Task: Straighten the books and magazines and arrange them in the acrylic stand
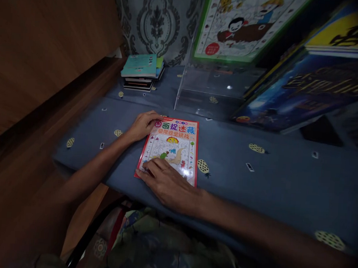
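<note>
Red-bordered book [174, 147], lying shut and flat, front cover up, near the close edge of the counter [284, 179], under both hands. Largest thing around: that counter, blue and printed with pineapples. Next, toward the back, a clear stand [196, 87] with a green-bordered book [247, 31] in it, and just to the right a dark blue book [316, 77], tilted. Smaller, by the patterned wall [156, 21], a low stack of books [138, 85] topped by a turquoise book [139, 64].

Smaller again, left hand [143, 125] at the cover's upper left corner, fingers bent and close together; impossible to tell whether pinching or only resting. Right hand [170, 183] across the lower cover, fingers loosely curled toward the lower left corner; no telling whether closed on the edge.

Done, judging by the position: book laid flat, a hand at each end. Not done: cover not yet lifted, no inside page showing.
</note>
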The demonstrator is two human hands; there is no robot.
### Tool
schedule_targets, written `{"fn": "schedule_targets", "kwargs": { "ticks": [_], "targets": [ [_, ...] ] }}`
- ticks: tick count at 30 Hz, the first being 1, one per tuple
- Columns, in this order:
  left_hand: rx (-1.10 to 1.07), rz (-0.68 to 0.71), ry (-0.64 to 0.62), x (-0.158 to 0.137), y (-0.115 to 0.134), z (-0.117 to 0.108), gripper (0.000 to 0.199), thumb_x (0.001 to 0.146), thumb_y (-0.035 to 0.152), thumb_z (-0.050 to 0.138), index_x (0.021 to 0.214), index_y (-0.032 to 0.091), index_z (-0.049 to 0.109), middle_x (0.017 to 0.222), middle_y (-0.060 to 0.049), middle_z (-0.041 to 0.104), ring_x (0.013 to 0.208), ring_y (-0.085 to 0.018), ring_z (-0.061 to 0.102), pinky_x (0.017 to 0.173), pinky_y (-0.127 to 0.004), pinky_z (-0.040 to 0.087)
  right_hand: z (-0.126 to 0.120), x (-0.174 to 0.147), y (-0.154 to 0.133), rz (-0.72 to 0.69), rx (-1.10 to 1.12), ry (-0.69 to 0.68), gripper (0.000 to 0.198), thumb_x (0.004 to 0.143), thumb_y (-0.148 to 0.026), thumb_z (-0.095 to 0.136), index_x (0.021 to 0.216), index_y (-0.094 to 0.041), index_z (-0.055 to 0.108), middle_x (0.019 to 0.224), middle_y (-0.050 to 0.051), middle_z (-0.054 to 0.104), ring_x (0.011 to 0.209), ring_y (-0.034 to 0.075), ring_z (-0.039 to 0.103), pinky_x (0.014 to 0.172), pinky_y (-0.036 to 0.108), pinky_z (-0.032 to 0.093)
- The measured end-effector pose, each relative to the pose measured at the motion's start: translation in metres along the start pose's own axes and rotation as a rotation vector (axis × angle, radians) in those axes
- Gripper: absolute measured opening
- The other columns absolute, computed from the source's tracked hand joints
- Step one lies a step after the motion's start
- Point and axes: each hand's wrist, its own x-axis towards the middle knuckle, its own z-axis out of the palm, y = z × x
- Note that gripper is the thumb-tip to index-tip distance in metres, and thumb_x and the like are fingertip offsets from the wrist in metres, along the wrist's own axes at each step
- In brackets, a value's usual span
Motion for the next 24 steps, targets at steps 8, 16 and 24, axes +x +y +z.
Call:
{"fn": "schedule_targets", "kwargs": {
  "ticks": [8,16,24],
  "targets": [
    [0.203,0.063,-0.038,-0.009,0.012,0.002,0.036,0.089,0.008,0.043,0.113,0.015,0.069,0.114,-0.010,0.070,0.107,-0.022,0.064,0.097,-0.038,0.050,0.006,-0.051,-0.002,0.179,0.006,0.111,0.039,0.098,-0.015,0.048,0.136,-0.013,0.054,0.141,0.021,0.053,0.135,0.033,0.044,0.107,0.056,0.049],
    [0.136,-0.109,0.059,-0.020,0.031,0.001,0.035,0.091,0.012,0.044,0.121,0.017,0.062,0.123,-0.012,0.063,0.115,-0.023,0.060,0.103,-0.041,0.048,-0.002,-0.094,0.021,0.438,0.068,0.269,0.040,0.102,-0.027,0.043,0.142,-0.026,0.049,0.151,0.013,0.046,0.137,0.029,0.047,0.107,0.052,0.051],
    [-0.841,-0.798,0.279,-0.032,0.052,-0.014,0.028,0.078,0.012,0.065,0.106,0.017,0.063,0.107,-0.009,0.071,0.109,-0.022,0.067,0.099,-0.036,0.054,-0.001,-0.086,0.051,0.504,-0.040,0.384,0.037,0.098,-0.027,0.051,0.135,-0.023,0.057,0.138,0.017,0.055,0.122,0.033,0.053,0.094,0.056,0.055]
  ]
}}
